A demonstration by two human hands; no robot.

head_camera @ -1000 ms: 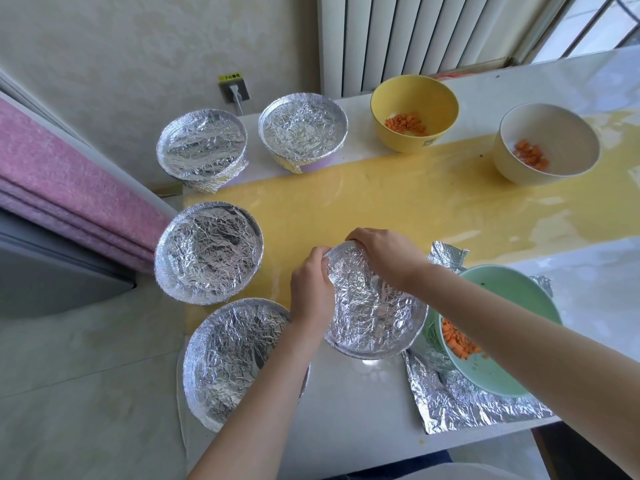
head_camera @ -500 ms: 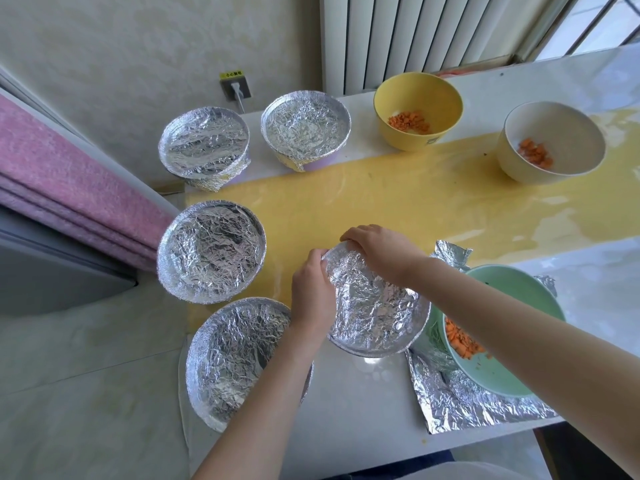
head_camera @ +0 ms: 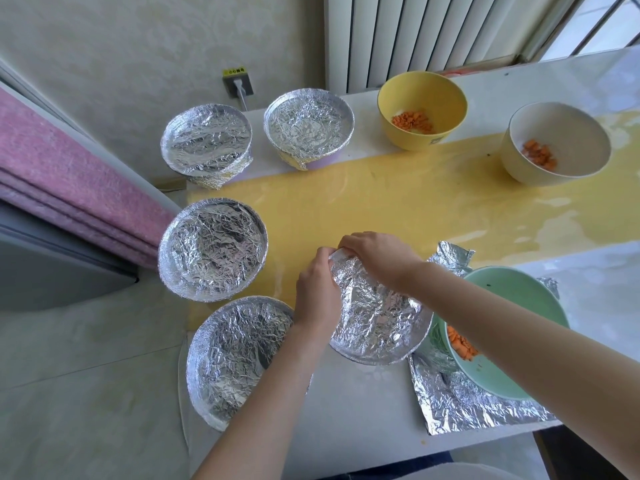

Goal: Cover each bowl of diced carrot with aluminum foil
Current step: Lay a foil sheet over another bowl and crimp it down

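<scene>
Left grip: the left hand (head_camera: 317, 292) has its fingers curled over the far-left rim of the round foil-topped bowl (head_camera: 381, 317), clamped on the foil edge.
Right grip: the right hand (head_camera: 377, 258) is hooked over the far rim just beside it, fingers closed on the same edge and crimping it down.
Where the bowl is: at the front middle of the pale counter (head_camera: 363, 410), between a covered bowl and the mint-green round bowl (head_camera: 512, 306).
Already covered: four silver foil-covered bowls on the left, at (head_camera: 207, 143), (head_camera: 308, 124), (head_camera: 213, 249) and (head_camera: 239, 355).
Left to cover: the yellow round bowl (head_camera: 446, 98) and the cream round bowl (head_camera: 571, 133) at the back, both showing diced orange carrot (head_camera: 412, 121). The green one sits open on a loose crinkled foil sheet (head_camera: 467, 403).
Risk, tearing: the foil looks thin and creased, so a hard pull over the rim could split it.
Risk, tipping: both hands press on the far side only, so the bowl could rock or slide into the green bowl next to it.
Risk, loose seal: the near rim has no hand on it, so the cover could lift there.
Risk, the sheet: the foil under the green bowl reaches the counter's front edge, and a sleeve or arm could drag it.
Writing: a small yellow sticker (head_camera: 234, 71) above the wall socket (head_camera: 239, 86) carries dark characters too small to read for sure. I can see no brand anywhere.
</scene>
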